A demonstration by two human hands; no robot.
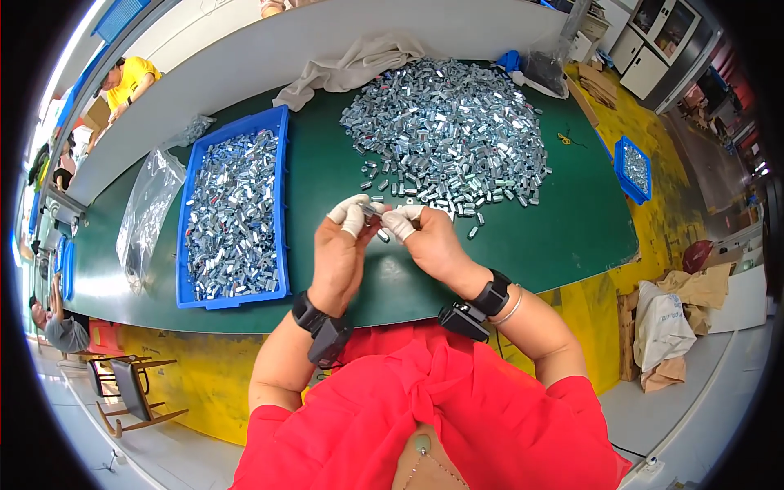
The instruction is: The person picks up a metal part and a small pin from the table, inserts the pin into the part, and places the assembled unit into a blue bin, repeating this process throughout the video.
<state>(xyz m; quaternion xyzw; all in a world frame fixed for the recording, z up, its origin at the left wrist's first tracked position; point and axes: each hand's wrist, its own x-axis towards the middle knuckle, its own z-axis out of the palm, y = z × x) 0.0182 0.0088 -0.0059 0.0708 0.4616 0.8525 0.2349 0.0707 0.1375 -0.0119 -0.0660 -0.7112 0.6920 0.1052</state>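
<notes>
1. The left hand [341, 245] and right hand [431, 241] meet over the green table [563, 220], both wearing white fingertip covers.
2. Between their fingertips is a small metal part [371, 211]. The left hand pinches it with thumb and forefinger, and the right hand's fingertips close on it from the other side.
3. One loose part [383, 236] lies on the table just below the hands.
4. A big pile [449, 131] of the same shiny parts spreads just beyond the hands, its near edge close to the fingertips.
5. A blue tray [282, 204], full of such parts, sits to the left of the hands.
6. A clear plastic bag [147, 212] lies left of the tray.
7. A beige cloth [351, 65] lies at the far edge of the table, touching the pile.
8. A smaller blue bin [633, 167] of parts stands off the table's right end.
9. Each wrist carries a black strap with a small black device.
</notes>
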